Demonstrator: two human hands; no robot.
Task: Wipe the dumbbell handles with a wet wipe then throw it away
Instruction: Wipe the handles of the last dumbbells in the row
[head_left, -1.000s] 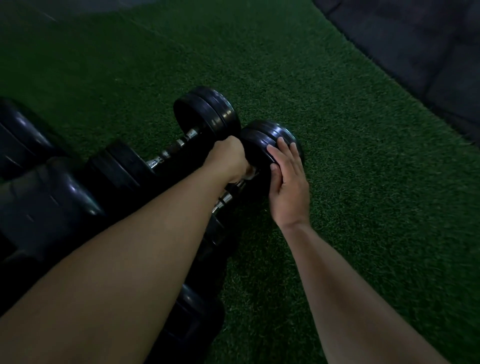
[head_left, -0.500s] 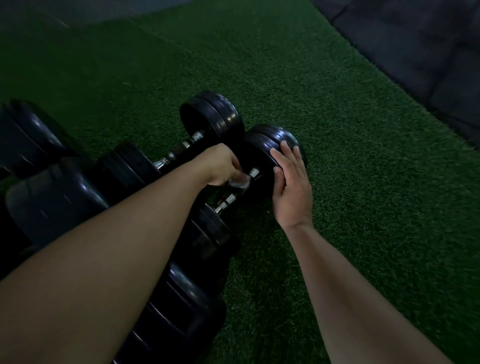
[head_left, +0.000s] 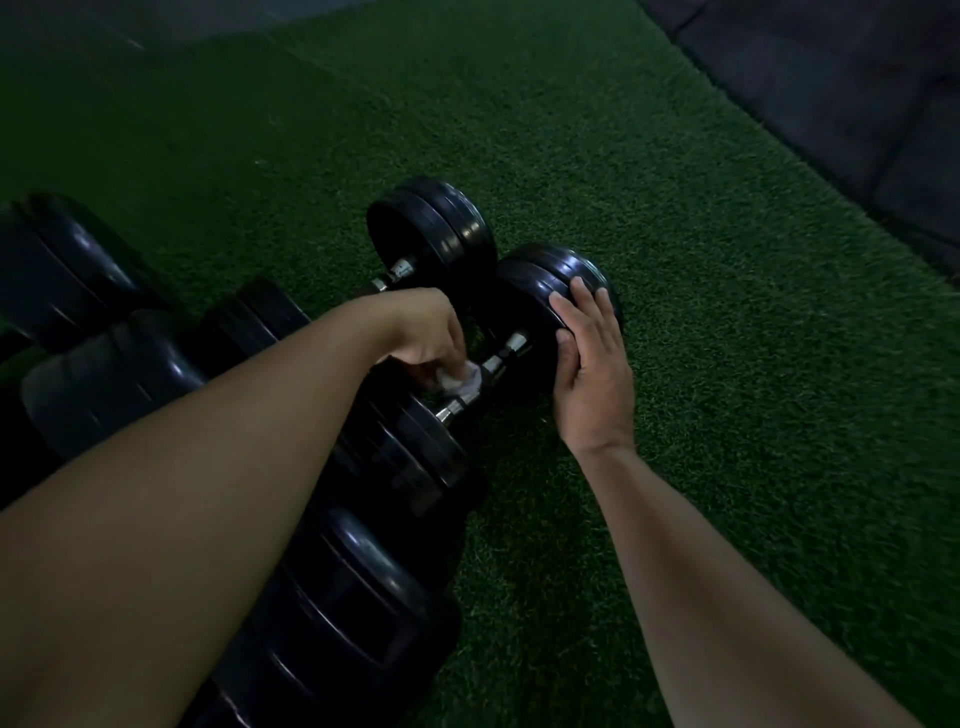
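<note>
- Left hand (head_left: 426, 338) has slid back along the dumbbell handle (head_left: 504, 356), fingers (head_left: 421, 366) curled round the wet wipe (head_left: 464, 380).
- Right hand (head_left: 592, 369), fingers straight, steadies the end plate (head_left: 524, 296); wiping underway.

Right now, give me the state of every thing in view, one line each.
Near black dumbbell with chrome handle: lying on green artificial turf, being wiped.
Far black dumbbell: lying on the turf beside it.
White wet wipe: bunched, pressed on the near dumbbell's handle.
Left hand: pinches the wipe.
Right hand: fingers flat on the near dumbbell's far plate.
</note>
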